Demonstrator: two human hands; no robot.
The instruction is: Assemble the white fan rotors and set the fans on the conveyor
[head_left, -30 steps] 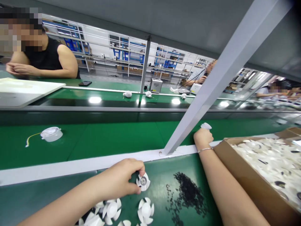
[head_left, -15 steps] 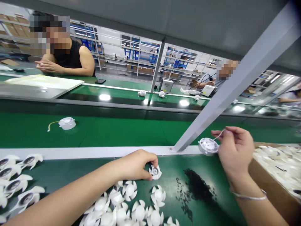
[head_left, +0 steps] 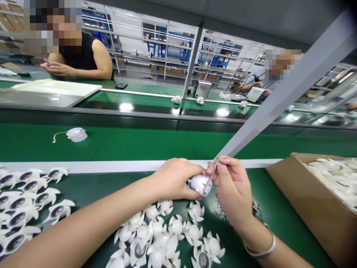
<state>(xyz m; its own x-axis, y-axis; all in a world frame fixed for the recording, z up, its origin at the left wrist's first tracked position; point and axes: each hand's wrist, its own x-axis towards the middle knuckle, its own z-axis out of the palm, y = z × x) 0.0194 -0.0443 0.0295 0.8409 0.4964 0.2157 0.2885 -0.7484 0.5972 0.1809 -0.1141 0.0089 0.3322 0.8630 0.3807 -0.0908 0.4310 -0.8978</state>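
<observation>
Above green worktop [head_left: 96,186], left hand [head_left: 176,178] grips housing [head_left: 199,184], right hand [head_left: 233,188] its wire [head_left: 214,172].

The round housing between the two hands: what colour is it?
The round housing is white, as the head view shows.

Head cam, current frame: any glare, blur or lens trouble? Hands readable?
Head view: bright glare spots on the far dark green surface; background smeared toward the left and right edges; top right corner dark. Also head view: left hand, right hand and white housing fairly clear, fine detail too small.
</observation>
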